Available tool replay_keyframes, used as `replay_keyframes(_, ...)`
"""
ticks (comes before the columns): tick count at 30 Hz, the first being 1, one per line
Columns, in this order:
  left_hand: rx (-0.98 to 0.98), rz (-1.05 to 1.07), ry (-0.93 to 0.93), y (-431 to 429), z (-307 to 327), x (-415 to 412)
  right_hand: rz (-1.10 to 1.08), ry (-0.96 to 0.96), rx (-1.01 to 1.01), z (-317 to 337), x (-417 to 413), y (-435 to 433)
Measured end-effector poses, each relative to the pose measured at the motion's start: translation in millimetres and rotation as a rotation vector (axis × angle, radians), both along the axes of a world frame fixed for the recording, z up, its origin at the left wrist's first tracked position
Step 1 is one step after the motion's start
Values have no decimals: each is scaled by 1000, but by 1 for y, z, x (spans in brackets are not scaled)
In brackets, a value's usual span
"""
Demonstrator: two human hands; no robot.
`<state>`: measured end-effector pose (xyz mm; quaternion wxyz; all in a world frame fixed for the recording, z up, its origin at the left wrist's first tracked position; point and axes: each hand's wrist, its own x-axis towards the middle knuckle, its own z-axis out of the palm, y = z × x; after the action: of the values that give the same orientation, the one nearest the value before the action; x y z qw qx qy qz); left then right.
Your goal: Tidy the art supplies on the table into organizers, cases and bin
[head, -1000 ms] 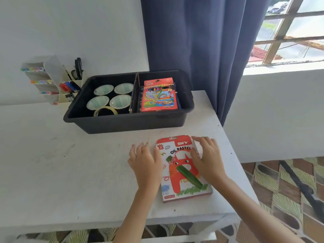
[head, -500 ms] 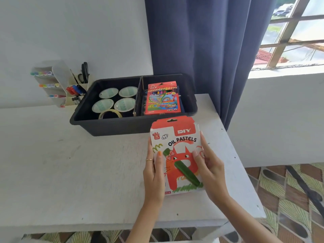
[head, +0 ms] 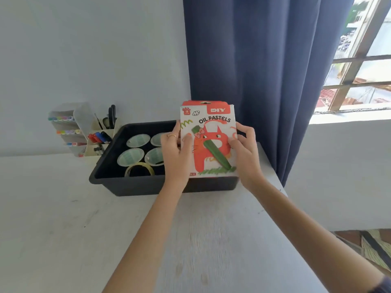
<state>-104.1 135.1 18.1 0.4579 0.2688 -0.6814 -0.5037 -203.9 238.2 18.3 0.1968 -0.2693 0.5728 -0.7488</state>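
Left hand (head: 176, 150) grips the left edge of the oil pastels box (head: 211, 125): thumb on the printed front, fingers curled behind. There is a ring (head: 171, 135) on one finger. Right hand (head: 246, 149) grips the right edge the same way, thumb pressed on the front and fingers wrapped round the side.

Box is between the two hands, lifted clear of the table (head: 63, 218). It is roughly upright with the front facing the camera and the top tilted slightly right. It hangs over the right part of the black bin (head: 137, 187) and hides that part.

Bin sits at the table's far edge, toward the far right corner. Its left part holds four round lidded cups (head: 138, 140) in a two-by-two block, with a clear tape roll (head: 139, 169) leaning by the front wall.

White desk organizer (head: 83, 123) stands at the far edge, just beside the bin's far left corner; cannot tell if they touch. It holds markers (head: 98, 137) and scissors (head: 111, 116).

Dark blue curtain (head: 243, 60) hangs behind the bin, with a window (head: 359, 70) to its right.
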Motion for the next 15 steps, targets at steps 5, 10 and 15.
replay_keyframes(5,30,-30,-82,-36,-15,-35,-161,153,277,-11,-41,-45)
replay_keyframes(10,46,-5,-224,-56,-39,-55,-128,297,508,-36,-66,-69)
replay_keyframes(15,36,31,-510,-75,-55,-66,5,461,838,-54,-75,-84)
